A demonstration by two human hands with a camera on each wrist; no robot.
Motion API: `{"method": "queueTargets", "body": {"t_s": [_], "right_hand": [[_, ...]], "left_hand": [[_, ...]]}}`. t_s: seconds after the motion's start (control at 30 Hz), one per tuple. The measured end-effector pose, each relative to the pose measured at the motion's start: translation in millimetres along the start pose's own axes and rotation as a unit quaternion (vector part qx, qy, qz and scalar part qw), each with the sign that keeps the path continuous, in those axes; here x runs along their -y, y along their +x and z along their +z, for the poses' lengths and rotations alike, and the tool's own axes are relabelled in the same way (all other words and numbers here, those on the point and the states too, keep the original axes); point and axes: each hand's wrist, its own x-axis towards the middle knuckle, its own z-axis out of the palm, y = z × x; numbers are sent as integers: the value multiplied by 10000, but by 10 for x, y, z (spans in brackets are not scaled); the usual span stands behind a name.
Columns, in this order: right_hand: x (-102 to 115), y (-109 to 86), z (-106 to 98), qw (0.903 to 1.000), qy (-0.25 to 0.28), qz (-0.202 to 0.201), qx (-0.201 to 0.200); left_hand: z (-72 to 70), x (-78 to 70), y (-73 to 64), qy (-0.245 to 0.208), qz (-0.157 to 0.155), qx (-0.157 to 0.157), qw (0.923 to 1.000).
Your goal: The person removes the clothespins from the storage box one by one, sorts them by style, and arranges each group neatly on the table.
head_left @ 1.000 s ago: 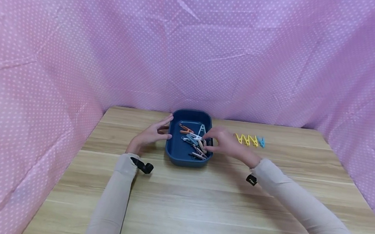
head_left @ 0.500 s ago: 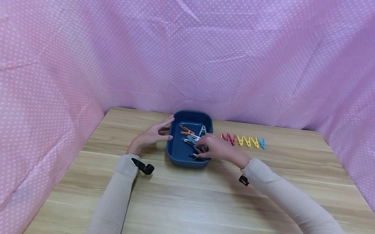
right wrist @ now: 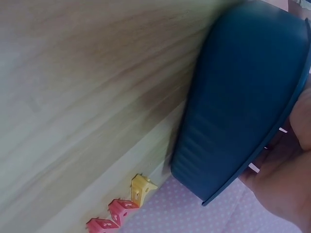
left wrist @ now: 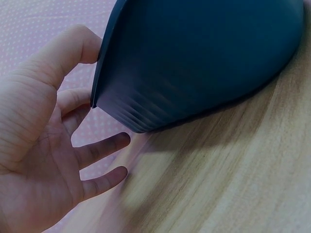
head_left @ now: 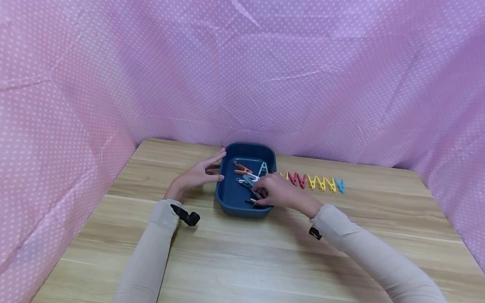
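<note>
A dark blue box (head_left: 243,212) stands on the table and holds several loose clothespins. Among them I see an orange clothespin (head_left: 242,170), a pale blue-green clothespin (head_left: 263,168) and a white clothespin (head_left: 251,177). My left hand (head_left: 193,176) touches the box's left rim, thumb and fingers spread; the left wrist view shows the thumb at the rim, the other fingers apart below it. Over the right rim reaches my right hand (head_left: 285,192), its fingertips down among the clothespins. Whether they pinch one cannot be made out; the box wall hides them in the right wrist view.
Right of the box, clothespins lie in a row: a yellow clothespin (right wrist: 142,187) partly behind my right hand, red clothespins (head_left: 297,180), more yellow clothespins (head_left: 321,183) and a blue clothespin (head_left: 340,186). Behind the wooden table (head_left: 224,265) hangs a pink dotted cloth (head_left: 249,75).
My right hand has moved left and lower into the box, among the clothespins, uncovering the red ones in the row. Over the last half second it stays nearly still. My left hand keeps its place.
</note>
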Motion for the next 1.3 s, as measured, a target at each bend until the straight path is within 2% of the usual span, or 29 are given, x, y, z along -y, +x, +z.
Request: {"method": "queueTargets", "body": {"t_s": [0.23, 0.53, 0.73, 1.3], "right_hand": [[14, 26, 31, 9996, -250, 5, -105], [34, 25, 48, 9993, -229, 61, -285], [63, 10, 39, 9990, -193, -89, -385], [8, 22, 99, 9967, -148, -336, -726]], "left_hand": [[-6, 3, 17, -40, 18, 10, 10000], [-11, 12, 24, -23, 79, -21, 10000], [-18, 35, 21, -1, 192, -31, 9998], [-13, 26, 21, 16, 153, -23, 9999]]}}
